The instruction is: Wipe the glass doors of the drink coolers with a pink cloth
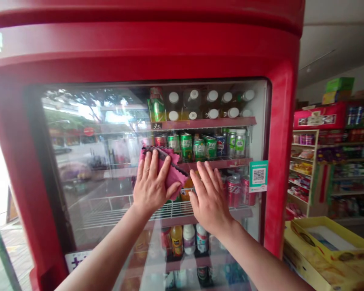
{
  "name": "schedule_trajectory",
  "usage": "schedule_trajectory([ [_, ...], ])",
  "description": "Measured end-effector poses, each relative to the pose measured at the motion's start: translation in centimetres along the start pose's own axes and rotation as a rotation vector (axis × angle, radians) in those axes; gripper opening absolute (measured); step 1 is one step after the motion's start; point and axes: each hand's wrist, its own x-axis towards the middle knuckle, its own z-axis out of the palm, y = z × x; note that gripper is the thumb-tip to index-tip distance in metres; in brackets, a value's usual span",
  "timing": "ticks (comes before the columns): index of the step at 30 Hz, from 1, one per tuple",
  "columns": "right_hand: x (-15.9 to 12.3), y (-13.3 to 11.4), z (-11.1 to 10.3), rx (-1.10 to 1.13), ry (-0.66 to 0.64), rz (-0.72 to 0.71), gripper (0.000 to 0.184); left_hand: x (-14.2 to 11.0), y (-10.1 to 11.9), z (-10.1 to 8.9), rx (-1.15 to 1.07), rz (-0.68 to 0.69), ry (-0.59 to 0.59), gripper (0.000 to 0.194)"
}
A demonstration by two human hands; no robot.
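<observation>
A red drinks fridge (145,52) with a glass door (100,161) fills the view. My left hand (151,184) lies flat on the glass, fingers spread, pressing a pink cloth (170,167) against it. My right hand (209,198) rests flat on the glass just to the right, fingers stretched out, holding nothing. Behind the glass stand green cans (186,146), red cans (233,190) and white-capped bottles (212,101) on shelves.
A QR-code sticker (258,176) is stuck on the door's right side. Shop shelves with packaged goods (330,169) stand at the right. Yellow cardboard boxes (330,246) sit at the lower right, close to the fridge.
</observation>
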Motion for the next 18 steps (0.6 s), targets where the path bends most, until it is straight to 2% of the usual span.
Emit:
schedule_trajectory([
  [2,0.0,0.7,-0.4,-0.001,0.018,-0.004,0.060,0.9,-1.1,-0.8,0.005,-0.073,0.033,0.101],
  [6,0.0,2.2,-1.5,0.011,0.066,0.019,0.067,4.3,-4.1,-2.5,0.013,-0.343,0.169,0.098],
  [8,-0.3,2.8,-1.9,0.011,0.078,0.038,0.072,6.1,-3.8,-2.4,0.008,-0.414,0.222,0.097],
  [10,-0.7,3.3,-2.1,0.005,0.083,0.061,0.074,7.5,-1.8,-1.6,0.001,-0.401,0.233,0.099],
  [12,-1.1,3.6,-2.2,-0.005,0.083,0.078,0.071,8.1,1.3,-0.5,0.004,-0.271,0.194,0.102],
  [15,-1.8,3.8,-2.1,-0.018,0.075,0.088,0.064,7.6,5.3,1.1,0.013,0.093,0.076,0.107],
  [18,-2.3,4.0,-2.3,-0.028,0.062,0.094,0.062,6.8,6.0,1.4,-0.012,0.341,-0.023,0.106],
])
